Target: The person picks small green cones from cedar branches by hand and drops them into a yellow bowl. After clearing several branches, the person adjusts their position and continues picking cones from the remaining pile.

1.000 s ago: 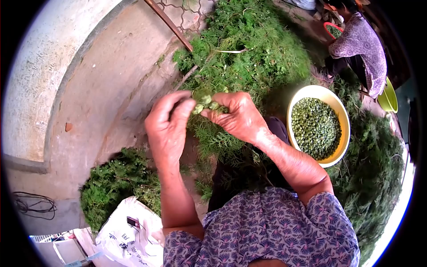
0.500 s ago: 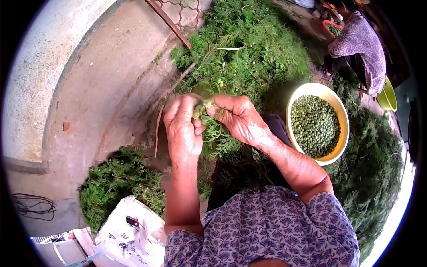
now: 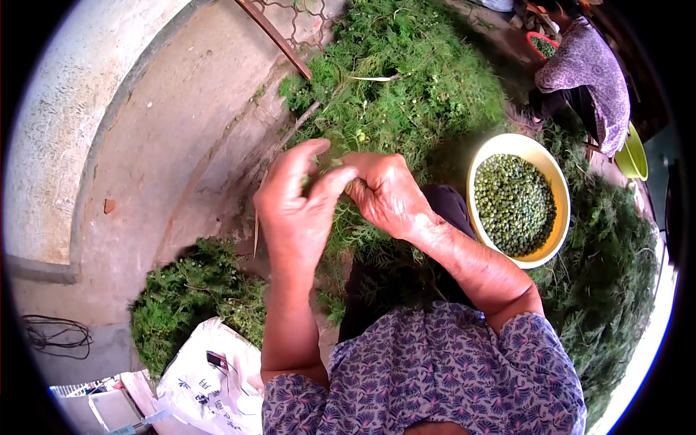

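Observation:
My left hand (image 3: 293, 199) is raised in front of me, its thumb and forefinger spread apart, the thumb tip right by the other hand. My right hand (image 3: 388, 194) is closed, fingers curled and thumb pressed in, on a green sprig that is mostly hidden. Behind both hands lies a large heap of leafy green cuttings (image 3: 406, 87). To the right of my right hand stands a yellow basin (image 3: 562, 196) holding many small round green seed cones (image 3: 513, 205).
Another person (image 3: 591, 80) sits at the upper right, near a red-rimmed basket (image 3: 533, 36) and a green basin (image 3: 634, 156). Lower left are a smaller pile of cuttings (image 3: 192, 290), a white sack (image 3: 210, 384) and a black cable (image 3: 58, 337). A pale wall (image 3: 58, 130) curves along the left.
My left hand has opened and shifted slightly left, away from the sprig both hands were pinching. My right hand has stayed near its place, turned a little and curled in.

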`<state>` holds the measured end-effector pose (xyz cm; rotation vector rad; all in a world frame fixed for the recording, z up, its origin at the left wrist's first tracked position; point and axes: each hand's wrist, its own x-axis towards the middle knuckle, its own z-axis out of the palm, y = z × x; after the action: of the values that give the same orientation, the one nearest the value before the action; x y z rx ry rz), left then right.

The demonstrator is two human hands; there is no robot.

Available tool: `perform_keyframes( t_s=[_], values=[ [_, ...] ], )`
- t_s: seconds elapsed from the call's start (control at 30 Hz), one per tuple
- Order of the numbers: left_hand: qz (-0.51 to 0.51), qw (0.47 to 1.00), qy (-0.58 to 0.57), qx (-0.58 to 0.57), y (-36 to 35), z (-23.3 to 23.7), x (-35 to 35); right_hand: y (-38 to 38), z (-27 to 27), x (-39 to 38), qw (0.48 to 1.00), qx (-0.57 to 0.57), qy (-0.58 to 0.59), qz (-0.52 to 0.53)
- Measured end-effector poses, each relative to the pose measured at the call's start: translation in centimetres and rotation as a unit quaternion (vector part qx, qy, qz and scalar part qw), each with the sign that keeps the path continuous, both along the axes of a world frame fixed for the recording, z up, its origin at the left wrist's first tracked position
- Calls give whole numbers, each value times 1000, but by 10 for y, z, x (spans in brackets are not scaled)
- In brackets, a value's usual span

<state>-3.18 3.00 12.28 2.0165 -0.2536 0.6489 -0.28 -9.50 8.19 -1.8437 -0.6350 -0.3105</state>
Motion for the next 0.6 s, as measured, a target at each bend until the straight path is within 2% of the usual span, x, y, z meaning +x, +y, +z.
perform_keyframes(
  t_s=[0.03,0.07,0.1,0.17,0.23,0.27,0.3,0.33,0.37,0.4,0.43,0.5,0.57,0.6],
  values=[
    [26,996,23,81,-2,0,-2,0,-2,0,1000,1,1,1],
    [18,994,7,103,0,-2,0,1,-2,-1,1000,11,0,8],
    [17,994,8,104,4,-5,2,0,-3,-2,1000,21,-1,13],
    [-71,996,41,18,11,-12,3,-2,-5,-3,999,35,-7,24],
    [-76,996,37,30,13,-13,2,-4,-6,-3,997,60,-21,52],
    [-141,968,120,-169,19,-15,3,-6,-8,0,993,79,-53,66],
    [-200,891,194,-359,26,-17,5,-8,-6,2,993,79,-56,67],
    [-183,834,167,-493,29,-19,8,-10,-3,3,991,104,28,74],
    [-238,738,155,-612,43,-27,12,-14,-2,3,982,129,114,79],
    [-222,719,158,-640,42,-23,10,-23,5,4,983,65,149,79],
    [-208,699,158,-666,41,-17,9,-23,8,5,984,63,145,79],
    [-203,705,164,-659,39,-15,8,-22,13,4,986,79,143,42],
    [-194,713,168,-653,37,-13,8,-18,10,5,986,88,129,52],
    [-163,788,161,-571,36,-11,8,-17,10,5,985,102,122,60]
  ],
)
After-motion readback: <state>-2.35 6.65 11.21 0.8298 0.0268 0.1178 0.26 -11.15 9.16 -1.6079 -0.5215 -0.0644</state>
